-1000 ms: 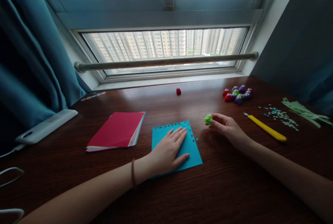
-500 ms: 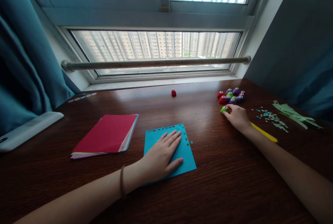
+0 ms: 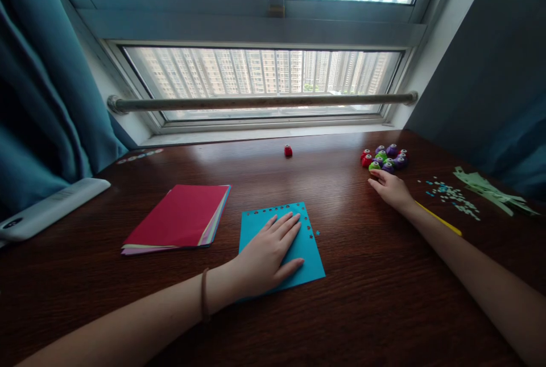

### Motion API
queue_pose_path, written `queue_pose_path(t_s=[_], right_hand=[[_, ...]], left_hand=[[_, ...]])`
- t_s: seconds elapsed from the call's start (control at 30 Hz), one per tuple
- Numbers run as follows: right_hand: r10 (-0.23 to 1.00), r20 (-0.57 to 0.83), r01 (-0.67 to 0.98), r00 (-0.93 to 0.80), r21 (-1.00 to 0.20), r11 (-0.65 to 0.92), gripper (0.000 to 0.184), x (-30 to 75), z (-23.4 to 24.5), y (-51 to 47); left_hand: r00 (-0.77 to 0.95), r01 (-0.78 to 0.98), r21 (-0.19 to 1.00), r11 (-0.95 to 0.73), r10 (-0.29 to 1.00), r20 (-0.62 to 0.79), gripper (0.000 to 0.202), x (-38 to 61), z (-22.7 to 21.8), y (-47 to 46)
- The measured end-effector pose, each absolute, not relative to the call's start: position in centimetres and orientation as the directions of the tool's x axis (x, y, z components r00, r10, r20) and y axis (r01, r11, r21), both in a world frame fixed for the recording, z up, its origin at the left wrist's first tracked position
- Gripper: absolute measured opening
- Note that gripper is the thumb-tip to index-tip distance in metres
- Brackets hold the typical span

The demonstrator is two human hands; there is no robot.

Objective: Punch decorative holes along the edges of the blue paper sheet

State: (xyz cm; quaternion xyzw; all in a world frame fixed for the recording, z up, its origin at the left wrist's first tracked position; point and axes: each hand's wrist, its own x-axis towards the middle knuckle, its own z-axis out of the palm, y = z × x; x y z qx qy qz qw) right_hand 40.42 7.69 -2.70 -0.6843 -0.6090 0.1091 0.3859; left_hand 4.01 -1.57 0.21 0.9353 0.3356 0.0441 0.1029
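Note:
My left hand (image 3: 267,256) lies flat on a sheet of blue paper (image 3: 313,267), its fingers stretched out. Small shapes are punched along the paper's top and right edges. A tiny blue cut-out (image 3: 318,233) lies just beside the right edge. At the right, my right hand (image 3: 391,190) rests low over the table with thumb and forefinger apart and nothing between them. Just beyond its fingertips sits a small green craft punch (image 3: 374,166), at the near side of a cluster of red, green and purple craft punches (image 3: 391,150).
A lone red punch (image 3: 288,151) stands near the window. Left of the blue sheet is a stack of coloured paper (image 3: 179,216). On the right lie scattered confetti (image 3: 454,196), pale green strips (image 3: 490,189) and a yellow stick (image 3: 441,220) partly under my forearm. A white device (image 3: 55,207) lies far left.
My right hand has moved the green punch slightly away from me to the cluster and let go of it. My left hand stays on the blue paper. The view has shifted slightly.

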Motion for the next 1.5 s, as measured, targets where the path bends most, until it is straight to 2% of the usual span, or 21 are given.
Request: queue_pose_path(t_s=[0.07, 0.17, 0.27, 0.37, 0.5, 0.7, 0.87, 1.0, 1.1, 1.13, 1.17, 1.23, 1.37, 1.5], right_hand=[[0.921, 0.332, 0.755, 0.204, -0.652, 0.068, 0.041, 39.8, -2.5, 7.3], [0.934, 0.350, 0.733, 0.073, -0.654, 0.188, 0.032, 37.0, -1.8, 5.4], [0.921, 0.304, 0.585, -0.242, -0.712, 0.389, 0.020, 32.9, -0.9, 2.5], [0.864, 0.249, 0.497, -0.437, -0.734, 0.463, 0.011, 29.5, -0.6, 0.5], [0.863, 0.216, 0.561, -0.457, -0.683, 0.468, 0.001, 27.8, -0.9, 0.1], [0.871, 0.175, 0.637, -0.459, -0.619, 0.460, 0.006, 27.8, -0.9, 0.3], [0.845, 0.216, 0.644, -0.489, -0.564, 0.517, 0.009, 27.5, -1.2, -0.2], [0.876, 0.249, 0.608, -0.412, -0.641, 0.468, 0.007, 28.6, -0.8, 0.3], [0.927, 0.263, 0.601, -0.269, -0.706, 0.375, 0.006, 31.6, 0.4, 1.9], [0.943, 0.257, 0.641, -0.213, -0.691, 0.333, 0.007, 33.1, 0.8, 2.6], [0.953, 0.269, 0.725, -0.143, -0.627, 0.285, 0.006, 34.8, 1.2, 3.3], [0.935, 0.356, 0.918, -0.008, -0.367, 0.148, 0.003, 38.8, 1.7, 4.9], [0.913, 0.359, 0.967, 0.191, -0.230, -0.112, 0.012, 47.3, 1.4, 7.0], [0.853, 0.353, 0.919, 0.384, -0.232, -0.318, 0.012, 53.7, 0.2, 7.5]], left_hand=[[0.769, 0.623, 0.221, -0.750, 0.640, 0.003, 0.064, 4.0, 0.3, -1.6], [0.766, 0.626, 0.225, -0.746, 0.643, 0.000, 0.064, 4.1, 0.3, -1.6], [0.766, 0.625, 0.227, -0.747, 0.643, 0.007, 0.064, 4.1, 0.3, -1.6], [0.769, 0.621, 0.219, -0.753, 0.639, 0.016, 0.064, 4.2, 0.2, -1.6], [0.771, 0.616, 0.217, -0.757, 0.636, 0.034, 0.063, 4.2, 0.1, -1.7], [0.770, 0.620, 0.213, -0.755, 0.638, 0.019, 0.065, 4.2, 0.1, -1.7], [0.766, 0.631, 0.203, -0.749, 0.643, -0.005, 0.066, 4.2, 0.2, -1.6], [0.765, 0.633, 0.205, -0.747, 0.644, -0.014, 0.066, 4.2, 0.3, -1.6], [0.766, 0.631, 0.212, -0.746, 0.643, -0.018, 0.067, 4.2, 0.2, -1.6], [0.765, 0.632, 0.216, -0.744, 0.644, -0.019, 0.067, 4.2, 0.2, -1.6], [0.764, 0.632, 0.220, -0.743, 0.645, -0.018, 0.067, 4.2, 0.2, -1.6], [0.762, 0.634, 0.230, -0.739, 0.648, -0.018, 0.068, 4.1, 0.2, -1.6], [0.760, 0.634, 0.242, -0.734, 0.649, -0.022, 0.069, 4.0, 0.2, -1.7], [0.756, 0.640, 0.243, -0.729, 0.653, -0.034, 0.069, 3.9, 0.3, -1.7]])
